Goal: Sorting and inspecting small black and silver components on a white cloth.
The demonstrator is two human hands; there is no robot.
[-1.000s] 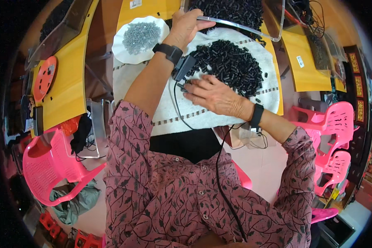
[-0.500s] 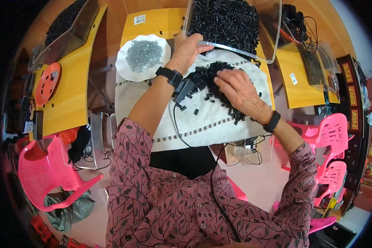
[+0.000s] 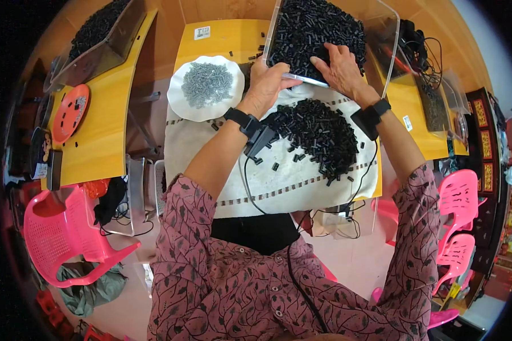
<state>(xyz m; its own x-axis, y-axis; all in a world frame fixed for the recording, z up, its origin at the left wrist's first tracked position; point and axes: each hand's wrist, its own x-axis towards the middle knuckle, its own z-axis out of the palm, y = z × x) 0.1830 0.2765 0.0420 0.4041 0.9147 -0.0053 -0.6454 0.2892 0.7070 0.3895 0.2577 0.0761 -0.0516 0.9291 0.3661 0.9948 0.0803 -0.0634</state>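
Observation:
At the far side of the table stands a clear plastic bin (image 3: 390, 65) full of small black cylindrical pieces (image 3: 301, 40). My left hand (image 3: 265, 85) is closed on the near left corner of its rim, thumb lying along the edge. Inside, my right hand (image 3: 341, 69) rests over the black pieces with its fingers apart. On the pale cloth (image 3: 222, 176) nearer to me is a loose heap of the same pieces (image 3: 321, 133), with some scattered around it. Left of my left hand, a white scalloped plate (image 3: 177, 105) bears many small translucent grey pieces (image 3: 206, 83).
Yellow tables flank mine; the left one (image 3: 99, 150) has another bin of black pieces (image 3: 99, 28) and an orange plate (image 3: 61, 129). Cables (image 3: 247, 187) run from my wrist devices. Pink plastic chairs (image 3: 68, 233) stand on both sides.
My right hand has left the heap on the cloth and moved forward into the bin, uncovering the heap. My left hand keeps its hold on the bin's rim. The view has shifted slightly.

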